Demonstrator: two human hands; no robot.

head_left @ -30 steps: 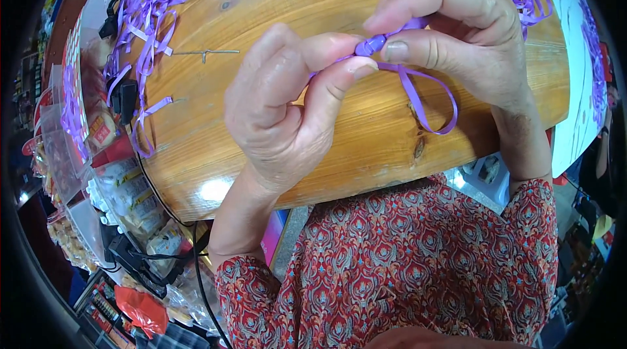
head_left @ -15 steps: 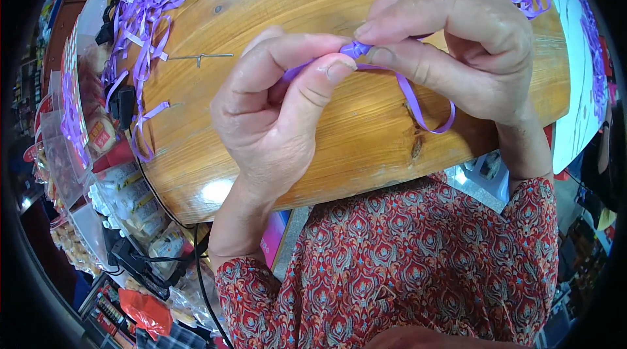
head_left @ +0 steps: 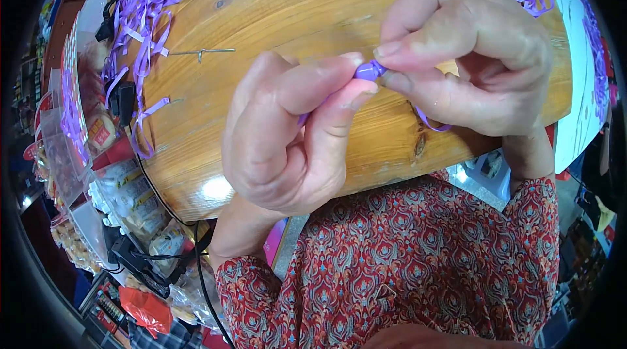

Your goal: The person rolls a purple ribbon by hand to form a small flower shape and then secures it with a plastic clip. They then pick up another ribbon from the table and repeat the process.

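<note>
**Both hands pinching one purple ribbon strip**

The left hand (head_left: pixel 287 140) and right hand (head_left: pixel 470 68) meet above the round wooden worktop (head_left: pixel 274 16), each grip closed tight on the thin purple paper ribbon (head_left: pixel 369 71). Its tail loops out just under the right hand. Loose purple strips (head_left: pixel 147 9) pile up at the far left edge, with a small metal pin (head_left: pixel 202 53) lying nearby.

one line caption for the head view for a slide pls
Both hands, left hand and right hand, pinch a folded purple ribbon strip above a wooden table.
</note>
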